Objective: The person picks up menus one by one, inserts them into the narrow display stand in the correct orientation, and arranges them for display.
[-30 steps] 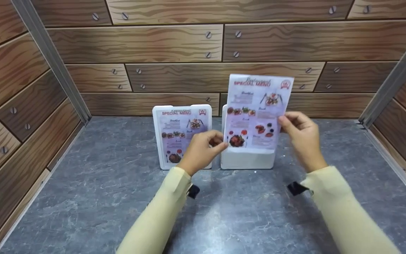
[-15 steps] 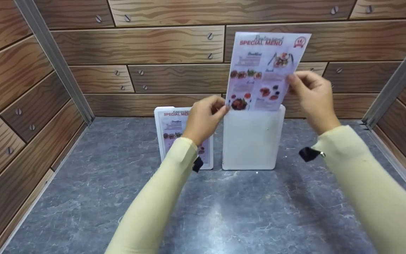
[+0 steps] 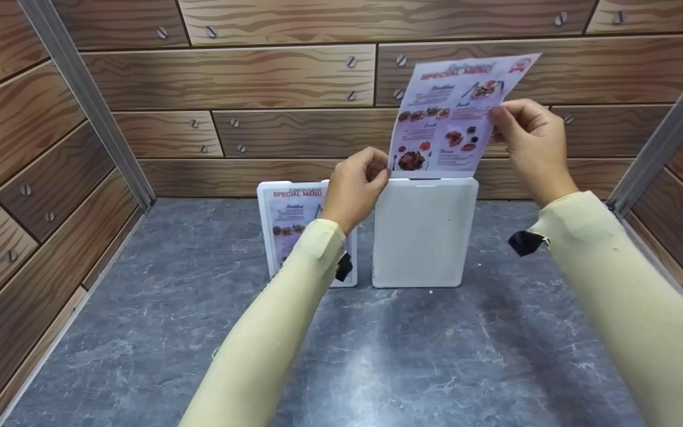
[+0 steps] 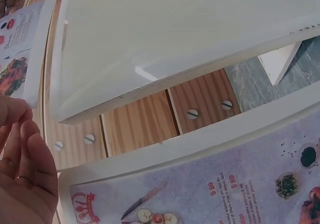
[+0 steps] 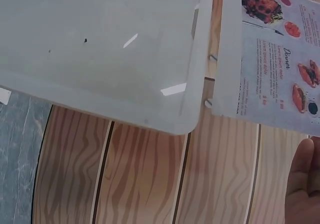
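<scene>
A printed menu sheet [image 3: 436, 127] is held up above a white upright menu stand [image 3: 421, 234], its lower edge close over the stand's top rim. My left hand [image 3: 358, 187] pinches the sheet's lower left corner between thumb and fingers. Higher up, on the right edge, my right hand [image 3: 532, 142] grips it between thumb and fingers. The sheet leans back, its top tilted to the right. In the left wrist view, the thumb and fingers [image 4: 25, 149] meet at the corner of the sheet. The stand's front is a bare white panel.
A second white stand [image 3: 263, 207] with the same kind of menu in it stands just left, partly hidden behind my left hand and sleeve. Both stand on a grey marbled tabletop [image 3: 169, 332]. Wood-patterned walls [image 3: 294, 77] enclose the back and sides.
Both hands have raised the menu sheet from in front of the right stand to above its top, baring the white panel. In the last half second the sheet has tilted back and shifted right.
</scene>
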Motion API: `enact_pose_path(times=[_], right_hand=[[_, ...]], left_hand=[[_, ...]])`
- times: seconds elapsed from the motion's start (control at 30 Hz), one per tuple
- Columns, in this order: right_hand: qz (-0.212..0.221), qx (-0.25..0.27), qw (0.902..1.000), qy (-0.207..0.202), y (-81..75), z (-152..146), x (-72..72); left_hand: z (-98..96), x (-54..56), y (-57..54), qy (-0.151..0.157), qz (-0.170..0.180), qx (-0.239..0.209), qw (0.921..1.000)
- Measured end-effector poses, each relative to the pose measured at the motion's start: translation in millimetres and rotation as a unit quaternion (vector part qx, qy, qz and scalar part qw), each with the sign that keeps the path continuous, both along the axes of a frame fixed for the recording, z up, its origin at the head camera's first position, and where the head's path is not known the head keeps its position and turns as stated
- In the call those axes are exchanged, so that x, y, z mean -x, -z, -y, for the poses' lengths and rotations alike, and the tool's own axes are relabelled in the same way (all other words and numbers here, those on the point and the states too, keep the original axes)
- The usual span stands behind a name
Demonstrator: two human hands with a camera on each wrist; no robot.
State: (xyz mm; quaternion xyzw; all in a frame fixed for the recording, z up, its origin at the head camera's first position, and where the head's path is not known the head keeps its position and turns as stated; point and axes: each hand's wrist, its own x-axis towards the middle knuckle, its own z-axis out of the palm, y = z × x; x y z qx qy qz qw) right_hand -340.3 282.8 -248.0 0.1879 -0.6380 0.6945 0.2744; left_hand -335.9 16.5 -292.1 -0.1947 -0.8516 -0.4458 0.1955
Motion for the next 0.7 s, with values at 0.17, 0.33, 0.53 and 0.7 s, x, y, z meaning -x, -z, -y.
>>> enact_pose_path(times=[0.17,0.33,0.53,0.7], right_hand=[[0.003,-0.007,1.0,0.004,3.8,-3,3.8],[0.015,-0.011,0.9998,0.01,7.1,-6,7.7],[0.018,0.001,0.9998,0.004,2.2,-10,9.4],[0.02,-0.01,0.9997,0.006,2.4,-12,11.0]], left_hand=[[-0.6,-1.1,0.1,-0.002,0.011,0.011,0.9999],[-1.9,-1.5,-1.5,-0.01,0.024,0.019,0.9995],[-6.4,-1.3,-5.7,-0.021,0.024,0.02,0.9993],[-8.9,-0.9,-5.3,-0.023,0.021,0.036,0.9989]])
